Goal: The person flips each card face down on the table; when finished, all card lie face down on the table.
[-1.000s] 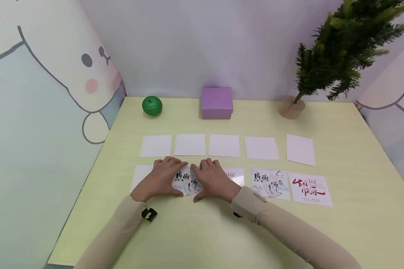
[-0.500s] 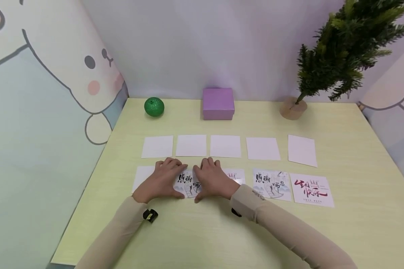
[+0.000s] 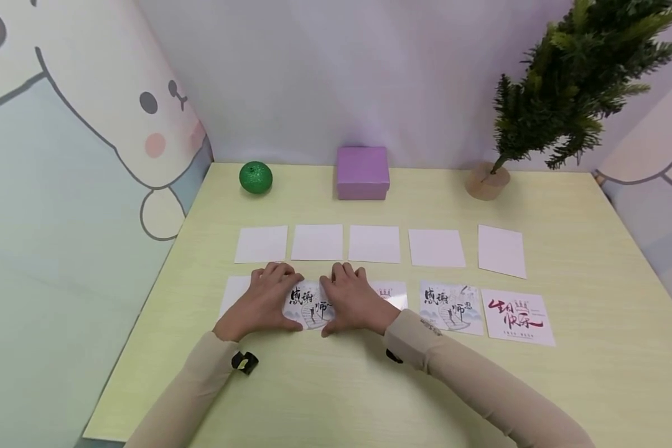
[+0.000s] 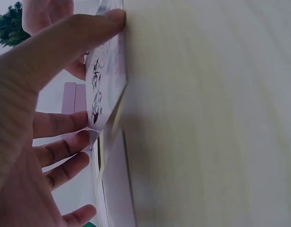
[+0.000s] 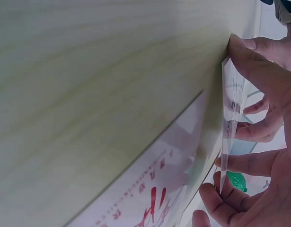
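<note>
A white card with black Chinese brush lettering (image 3: 308,306) lies between my hands at the table's front row. My left hand (image 3: 259,303) grips its left part, thumb at the near edge and fingertips at the far edge. My right hand (image 3: 358,303) holds the right part in the same way and hides that end. In the right wrist view this card (image 5: 229,113) looks slightly raised. A blank white card (image 3: 234,294) sits partly under the left hand. A red-printed card (image 3: 389,292) is partly covered by the right hand.
Several blank cards (image 3: 317,242) form a row behind. To the right lie another black-lettered card (image 3: 452,308) and a red-lettered card (image 3: 518,316). A green glittery ball (image 3: 256,178), a purple box (image 3: 362,174) and a small artificial tree (image 3: 560,93) stand along the back wall.
My left hand and the black-lettered card have shifted slightly left since half a second ago. The right hand has stayed nearly in place, and the other cards lie as before.
</note>
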The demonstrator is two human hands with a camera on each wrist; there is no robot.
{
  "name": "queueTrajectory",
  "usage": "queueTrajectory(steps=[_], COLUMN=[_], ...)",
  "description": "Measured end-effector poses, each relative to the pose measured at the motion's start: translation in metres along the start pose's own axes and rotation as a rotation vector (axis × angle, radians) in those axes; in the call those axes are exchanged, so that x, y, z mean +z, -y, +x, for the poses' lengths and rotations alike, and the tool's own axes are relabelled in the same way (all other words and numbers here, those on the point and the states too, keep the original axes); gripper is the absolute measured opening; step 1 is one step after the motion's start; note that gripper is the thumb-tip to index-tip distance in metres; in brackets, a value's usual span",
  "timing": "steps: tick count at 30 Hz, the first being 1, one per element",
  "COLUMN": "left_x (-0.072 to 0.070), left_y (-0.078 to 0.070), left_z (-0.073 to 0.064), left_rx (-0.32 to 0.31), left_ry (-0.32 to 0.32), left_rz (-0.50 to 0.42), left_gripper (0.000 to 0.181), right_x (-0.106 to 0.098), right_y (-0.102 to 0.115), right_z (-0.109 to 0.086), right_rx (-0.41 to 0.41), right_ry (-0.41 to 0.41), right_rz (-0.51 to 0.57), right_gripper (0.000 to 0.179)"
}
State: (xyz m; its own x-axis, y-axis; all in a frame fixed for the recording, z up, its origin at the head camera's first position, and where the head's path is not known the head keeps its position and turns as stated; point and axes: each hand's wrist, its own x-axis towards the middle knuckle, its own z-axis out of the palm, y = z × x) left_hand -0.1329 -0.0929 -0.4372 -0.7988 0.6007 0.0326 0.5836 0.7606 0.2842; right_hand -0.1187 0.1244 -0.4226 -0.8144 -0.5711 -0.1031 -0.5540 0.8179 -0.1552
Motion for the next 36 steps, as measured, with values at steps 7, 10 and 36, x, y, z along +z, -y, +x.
queueTrajectory(steps=[7,10,36], left_x=[0.001,0.002,-0.01], left_y=[-0.001,-0.003,-0.018], left_z=[-0.001,0.0,0.01], left_rx=[0.015,0.01,0.156], left_ry=[-0.015,-0.019,-0.215], left_rz=[0.024,0.036,-0.065], left_gripper=[0.089,0.091,0.105], right_x=[0.001,0.002,-0.021], right_y=[0.0,-0.001,-0.024], right_z=[-0.003,-0.004,-0.02], right_rx=[-0.022,-0.036,-0.104], right_ry=[-0.03,-0.055,-0.372], right_rz=[-0.02,-0.057,0.092], right_gripper=[0.092,0.091,0.095])
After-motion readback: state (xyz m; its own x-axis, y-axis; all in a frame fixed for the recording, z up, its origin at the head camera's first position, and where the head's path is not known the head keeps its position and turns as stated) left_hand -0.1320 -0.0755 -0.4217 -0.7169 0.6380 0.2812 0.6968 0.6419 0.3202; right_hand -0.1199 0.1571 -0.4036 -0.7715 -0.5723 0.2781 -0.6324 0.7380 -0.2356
